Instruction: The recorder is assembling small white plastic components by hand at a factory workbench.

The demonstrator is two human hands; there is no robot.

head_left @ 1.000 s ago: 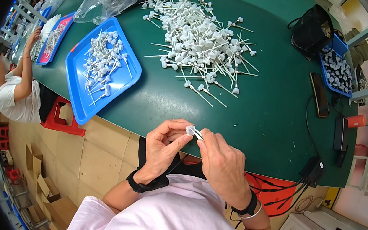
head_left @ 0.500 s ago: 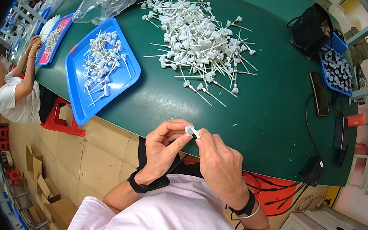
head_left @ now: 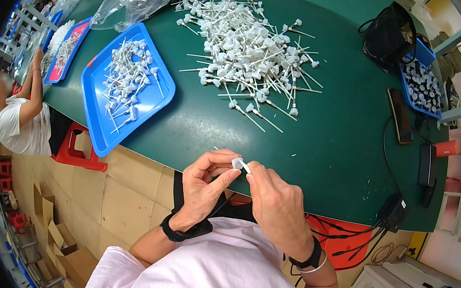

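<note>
Near the front edge of the green table, my two hands meet around one small white plastic nozzle with a thin tube (head_left: pixel 238 163). My left hand (head_left: pixel 202 184) pinches its squarish white head between thumb and fingertips. The white stem end sits between the thumb and forefinger of my right hand (head_left: pixel 277 207). Fingers cover part of the piece, so its full length is hidden. Beyond my hands lies a big loose pile of similar white nozzles with tubes (head_left: pixel 253 49). To the left, a blue tray (head_left: pixel 96 78) holds a smaller heap of them.
A clear plastic bag (head_left: pixel 138 3) lies behind the blue tray. At the right are a black bag (head_left: pixel 390 37), a phone (head_left: pixel 399 116), a tray of dark-and-white parts (head_left: pixel 421 87) and a black cable box (head_left: pixel 392 213). A co-worker (head_left: pixel 20 121) sits at the far left.
My hands stay almost still, with the nozzle held between them. The co-worker's arms at the left have shifted slightly up.
</note>
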